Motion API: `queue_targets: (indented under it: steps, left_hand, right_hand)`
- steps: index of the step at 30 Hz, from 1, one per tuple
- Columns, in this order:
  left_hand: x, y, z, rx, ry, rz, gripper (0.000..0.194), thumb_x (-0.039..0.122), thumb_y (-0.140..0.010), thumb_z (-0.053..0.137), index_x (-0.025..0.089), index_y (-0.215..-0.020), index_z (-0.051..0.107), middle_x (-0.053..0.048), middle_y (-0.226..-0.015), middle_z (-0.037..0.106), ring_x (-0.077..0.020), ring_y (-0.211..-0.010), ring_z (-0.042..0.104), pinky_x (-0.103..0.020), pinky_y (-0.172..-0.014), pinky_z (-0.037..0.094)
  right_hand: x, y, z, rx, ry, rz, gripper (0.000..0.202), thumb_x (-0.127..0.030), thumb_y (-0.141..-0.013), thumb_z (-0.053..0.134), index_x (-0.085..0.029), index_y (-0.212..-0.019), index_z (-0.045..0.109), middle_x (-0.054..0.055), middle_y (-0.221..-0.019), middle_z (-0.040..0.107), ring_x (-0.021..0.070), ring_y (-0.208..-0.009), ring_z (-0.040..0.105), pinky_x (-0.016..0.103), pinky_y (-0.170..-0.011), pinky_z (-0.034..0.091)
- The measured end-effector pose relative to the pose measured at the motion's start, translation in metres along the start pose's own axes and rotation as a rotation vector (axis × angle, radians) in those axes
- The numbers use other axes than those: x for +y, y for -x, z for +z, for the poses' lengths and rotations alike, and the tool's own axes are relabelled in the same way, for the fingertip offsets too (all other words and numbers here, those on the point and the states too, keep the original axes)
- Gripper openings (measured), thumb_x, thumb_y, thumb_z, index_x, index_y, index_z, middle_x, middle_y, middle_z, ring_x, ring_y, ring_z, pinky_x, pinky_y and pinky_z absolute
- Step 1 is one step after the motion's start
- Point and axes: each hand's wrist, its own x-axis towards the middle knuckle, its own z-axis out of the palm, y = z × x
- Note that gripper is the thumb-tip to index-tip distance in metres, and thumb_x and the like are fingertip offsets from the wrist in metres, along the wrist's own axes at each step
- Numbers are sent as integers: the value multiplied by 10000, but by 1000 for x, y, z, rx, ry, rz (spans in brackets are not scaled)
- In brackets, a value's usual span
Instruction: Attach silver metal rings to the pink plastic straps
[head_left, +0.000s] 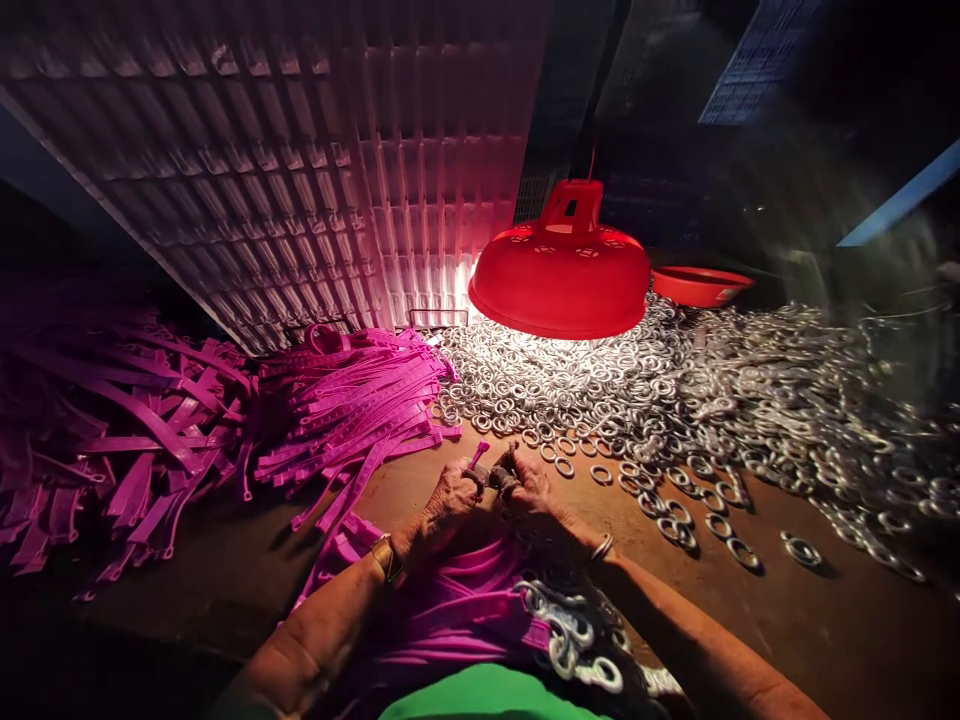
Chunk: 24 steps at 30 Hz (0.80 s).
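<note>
Sprawling at nine o'clock from the hands, loose magenta straps (pixel 150 430) give way to a neater strap bundle (pixel 360 390) at ten. The left hand (pixel 454 490) is closed on one strap end (pixel 481 453) — its magenta tip sticking up past a dark finger wrap (pixel 475 479) — above lap straps (pixel 480 590) at six o'clock. Just beside it, the right hand (pixel 531 485) has bent fingers; how tightly they close, and on what, I cannot tell. Metal rings (pixel 576 632) lie toward five, a red lampshade (pixel 562 280) hangs at one over a ring heap (pixel 570 385), and a red basin (pixel 701 287) sits at two.
</note>
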Motion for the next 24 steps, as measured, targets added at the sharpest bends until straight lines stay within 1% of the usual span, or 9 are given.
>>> queue_targets:
  steps: [2,4,7,9,11,14,16,21,24]
  left_hand:
    - [1,1,-1,-7,18,17,239,342,-606,706,154,-653,566,43,-546,468,-73,-515,365,-221,-489,277]
    - [2,3,-2,-30,40,9,243,339,-589,705,156,-604,545,42,-531,443,-63,-494,327,-220,-461,230]
    - [0,5,-1,-65,70,-30,280,361,-591,700,164,-550,506,42,-497,410,-56,-456,307,-218,-432,199]
    - [-1,5,0,-65,129,-50,310,416,-611,715,154,-629,551,19,-552,475,-71,-474,380,-214,-436,247]
    - [0,1,0,-39,206,-36,386,480,-624,726,152,-767,583,5,-654,524,-82,-528,444,-209,-468,303]
    - [3,-6,-1,15,263,4,410,527,-661,692,167,-800,558,35,-662,487,-56,-510,395,-197,-472,278]
    - [7,-10,-2,36,264,25,361,493,-676,685,172,-726,530,53,-604,449,-43,-474,330,-202,-457,232]
    - [16,-14,1,24,233,42,290,344,-674,718,194,-625,474,54,-562,426,-61,-501,355,-220,-468,248]
    - [17,-11,6,-3,248,23,291,350,-670,727,195,-661,480,60,-582,396,-51,-486,287,-216,-450,170]
  right_hand:
    - [3,-1,1,55,172,-166,93,-170,-647,519,-203,-722,475,-6,-638,493,118,-566,367,237,-510,303]
    - [5,-2,3,53,269,-257,140,-132,-616,527,-201,-731,488,10,-654,509,126,-576,358,255,-533,298]
    - [3,-4,6,12,275,-285,59,-161,-714,527,-205,-712,486,30,-665,523,138,-589,386,271,-563,333]
    - [-1,-8,3,13,184,-248,68,-238,-802,517,-205,-745,502,28,-683,531,141,-608,428,270,-587,371]
    - [-9,-15,-4,32,-48,-146,152,-357,-843,534,-208,-819,517,28,-748,557,146,-653,494,269,-613,418]
    - [-19,-29,-21,50,-509,38,360,-506,-744,666,-227,-864,471,28,-852,583,162,-719,576,289,-646,484]
    - [-22,-34,-30,53,-645,86,441,-524,-693,716,-233,-857,429,7,-826,574,148,-670,578,282,-614,490]
    - [-12,-26,-25,53,-512,122,318,-462,-782,638,-224,-898,463,-38,-685,532,75,-489,404,184,-423,322]
    - [-6,-20,-14,64,-365,110,247,-428,-822,575,-214,-928,511,-31,-668,543,74,-481,358,180,-403,275]
